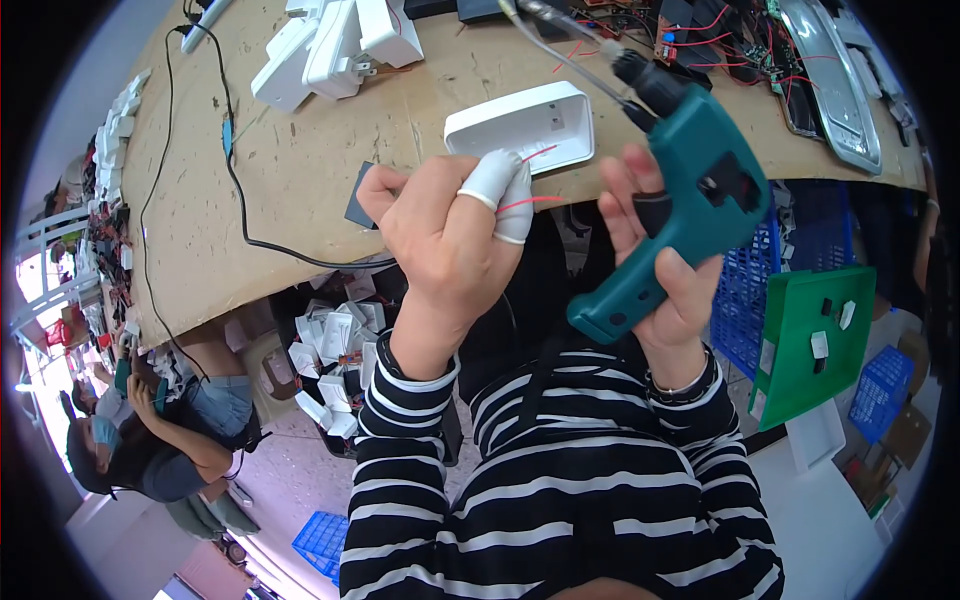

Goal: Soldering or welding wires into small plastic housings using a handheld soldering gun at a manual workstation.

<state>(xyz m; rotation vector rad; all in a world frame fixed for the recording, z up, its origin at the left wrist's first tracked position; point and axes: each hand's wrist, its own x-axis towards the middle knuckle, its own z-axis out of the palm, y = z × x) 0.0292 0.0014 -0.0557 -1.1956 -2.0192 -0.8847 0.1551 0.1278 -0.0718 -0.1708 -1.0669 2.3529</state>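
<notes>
Above the lap of a person in a striped top, two bare hands work at the edge of a wooden bench [300,170]; the right hand [665,260] is clamped around the grip of a teal electric screwdriver [690,210], fingers wrapped tight, forefinger near the trigger; its dark nose points up and away from the palm, toward a cable overhead; the left hand [445,235] is curled closed, with white finger cots [495,180] on two fingertips, pinching thin red wires [525,200] that stick out toward the screwdriver; what else it holds, if anything, I cannot tell; just beyond the left fingertips, an open white plastic case [525,125] lies on the bench edge; farther out past it sit more white housings [335,45]; a black cord [235,190] trails across the bench, left of the left hand; right of the screwdriver hand stand a green tray [815,340] and blue crates [750,290]; far below left, another person sits.
</notes>
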